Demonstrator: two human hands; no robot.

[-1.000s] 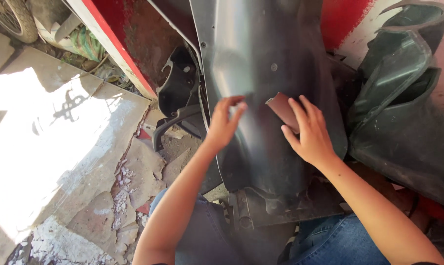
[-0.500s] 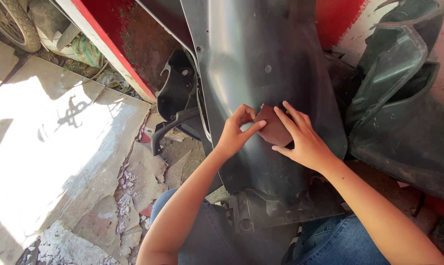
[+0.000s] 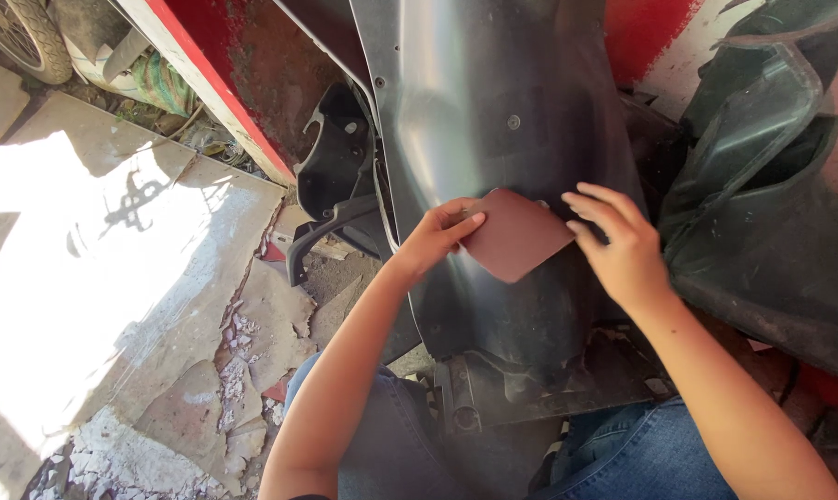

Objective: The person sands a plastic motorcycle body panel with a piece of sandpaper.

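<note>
Since a second ago the two hands have drawn toward the middle of the panel and then parted a little: the left hand now grips the brown sheet alone, while the right hand has lifted off it and sits just to its right.

The dark grey plastic panel (image 3: 493, 120), a curved body piece with small screw holes, stands upright between the person's knees and fills the centre of the view. A second dark panel (image 3: 771, 213), dusty and folded in shape, leans at the right, close beside the first. Behind both runs a red and white wall (image 3: 252, 65). At the left lies cracked concrete ground (image 3: 123, 278), bright in sunlight, with broken chips near the person's leg. A smaller black bracket-shaped part (image 3: 331, 176) sits at the left edge of the grey panel. A wheel (image 3: 25, 37) shows in the top left corner.

The sheet of brown sandpaper (image 3: 516, 236) lies flat against the grey panel, turned like a diamond, about halfway up its face. The left hand (image 3: 433, 241) pinches the sheet's left corner, thumb on top and fingers curled under, so it is closed around that corner. The right hand (image 3: 623, 245) is open, fingers spread narrowly and slightly bent, fingertips near the sheet's right corner; whether they touch it cannot be told. Blue jeans (image 3: 641, 454) show at the bottom
</note>
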